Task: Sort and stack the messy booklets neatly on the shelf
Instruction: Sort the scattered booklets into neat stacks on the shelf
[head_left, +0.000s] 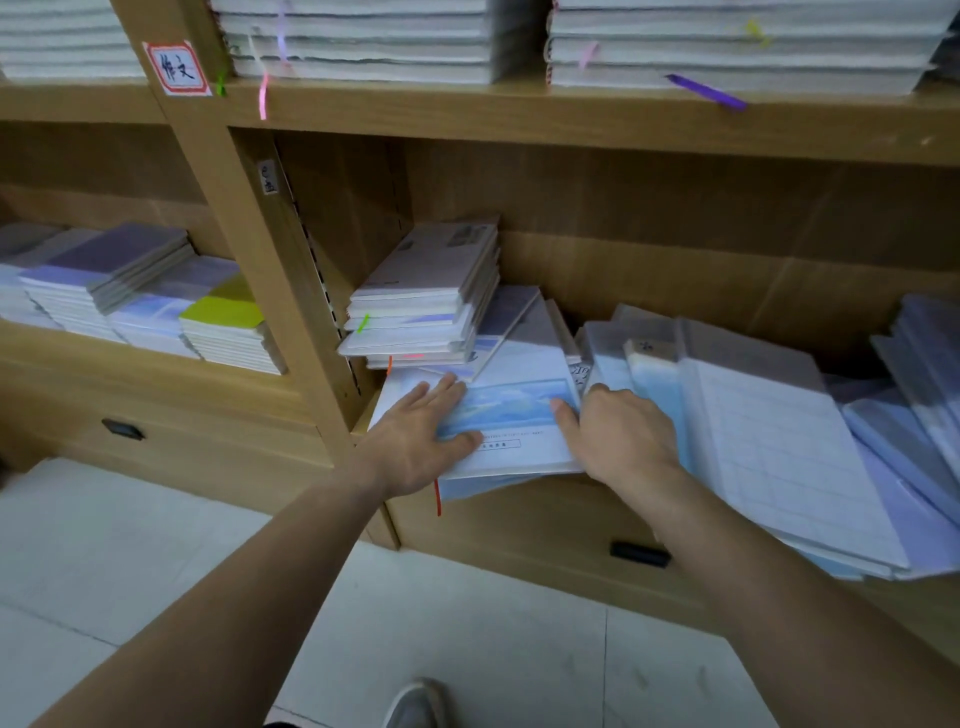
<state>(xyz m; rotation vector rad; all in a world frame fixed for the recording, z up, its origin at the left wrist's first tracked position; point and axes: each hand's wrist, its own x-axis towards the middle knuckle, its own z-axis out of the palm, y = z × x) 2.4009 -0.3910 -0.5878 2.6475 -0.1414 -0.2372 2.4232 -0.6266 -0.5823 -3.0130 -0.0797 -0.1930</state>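
Observation:
A white booklet with a blue sky picture (511, 410) lies on top of a loose pile at the front of the middle shelf compartment (571, 525), jutting over the edge. My left hand (415, 441) rests flat on its left part, fingers straight. My right hand (618, 436) grips its right edge, thumb on the cover and fingers curled under. A stack of grey-white booklets (431, 296) stands behind at the left wall. A slanted heap of blue and squared-paper booklets (769, 436) spreads to the right, overhanging the edge.
Tidy stacks of purple, blue and yellow booklets (140, 296) fill the left compartment. Thick white stacks (363, 41) with coloured ribbons sit on the upper shelf. Drawers with black handles (639, 553) are below. A shoe (415, 704) stands on the tiled floor.

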